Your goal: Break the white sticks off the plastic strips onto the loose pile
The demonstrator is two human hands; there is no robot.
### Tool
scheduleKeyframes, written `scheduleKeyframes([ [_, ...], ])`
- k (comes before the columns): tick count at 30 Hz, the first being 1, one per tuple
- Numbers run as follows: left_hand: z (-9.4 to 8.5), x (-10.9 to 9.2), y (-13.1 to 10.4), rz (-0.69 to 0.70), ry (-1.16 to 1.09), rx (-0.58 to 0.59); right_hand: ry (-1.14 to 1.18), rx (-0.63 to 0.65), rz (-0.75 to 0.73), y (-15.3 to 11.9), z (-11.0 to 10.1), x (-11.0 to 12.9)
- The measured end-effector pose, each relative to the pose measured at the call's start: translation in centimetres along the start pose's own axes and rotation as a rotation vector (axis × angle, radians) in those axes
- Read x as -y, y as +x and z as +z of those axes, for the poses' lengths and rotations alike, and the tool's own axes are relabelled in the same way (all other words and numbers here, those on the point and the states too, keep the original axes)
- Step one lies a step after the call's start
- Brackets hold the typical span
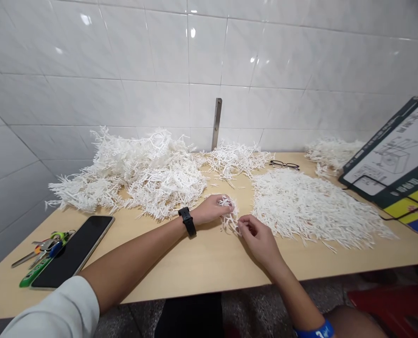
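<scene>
The left hand (pixel 208 210) grips a small clump of white strands (pixel 231 209) over the table (pixel 194 267), between 2 bigger piles (pixel 310 204); the right hand (pixel 260 240) pinches the clump's lower edge. Too strong pulling could break these thin strands.

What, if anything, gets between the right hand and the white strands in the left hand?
Nothing visible: the right hand is right at the lower end of the white strands that the left hand holds.
</scene>
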State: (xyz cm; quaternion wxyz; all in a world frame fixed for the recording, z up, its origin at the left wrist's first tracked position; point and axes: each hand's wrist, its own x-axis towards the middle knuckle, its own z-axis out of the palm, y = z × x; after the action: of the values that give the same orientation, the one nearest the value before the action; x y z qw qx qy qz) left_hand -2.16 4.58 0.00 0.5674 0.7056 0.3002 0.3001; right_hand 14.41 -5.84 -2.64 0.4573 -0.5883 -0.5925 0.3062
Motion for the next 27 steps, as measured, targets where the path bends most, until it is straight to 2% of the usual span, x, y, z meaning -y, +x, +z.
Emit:
scheduleKeyframes([
  [4, 0.0, -0.1, -0.3, 0.050, 0.128, 0.092, 0.058, 0.005, 0.008, 0.1, 0.0, 0.1],
  [8, 0.1, 0.0, -0.3, 0.066, 0.254, 0.182, -0.061, 0.140, -0.064, 0.2, -0.3, 0.4],
  [12, 0.0, 0.4, -0.2, 0.062, 0.257, 0.249, -0.146, 0.151, -0.080, 0.0, -0.4, 0.4],
  [14, -0.1, 0.5, -0.2, 0.069, 0.247, 0.251, -0.181, 0.161, -0.090, -0.1, -0.4, 0.4],
  [17, -0.4, 0.6, -0.2, 0.064, 0.220, 0.196, -0.211, 0.179, -0.114, -0.3, -0.4, 0.4],
  [20, -0.8, 0.4, -0.2, 0.068, 0.175, 0.168, -0.213, 0.131, -0.111, -0.1, -0.5, 0.3],
  [24, -0.8, 0.4, -0.3, 0.057, 0.153, 0.167, -0.206, -0.022, -0.073, 0.4, -0.7, -0.3],
  [27, -0.6, 0.6, -0.4, 0.025, 0.088, 0.046, -0.209, -0.158, -0.051, 0.5, -0.7, -0.8],
])
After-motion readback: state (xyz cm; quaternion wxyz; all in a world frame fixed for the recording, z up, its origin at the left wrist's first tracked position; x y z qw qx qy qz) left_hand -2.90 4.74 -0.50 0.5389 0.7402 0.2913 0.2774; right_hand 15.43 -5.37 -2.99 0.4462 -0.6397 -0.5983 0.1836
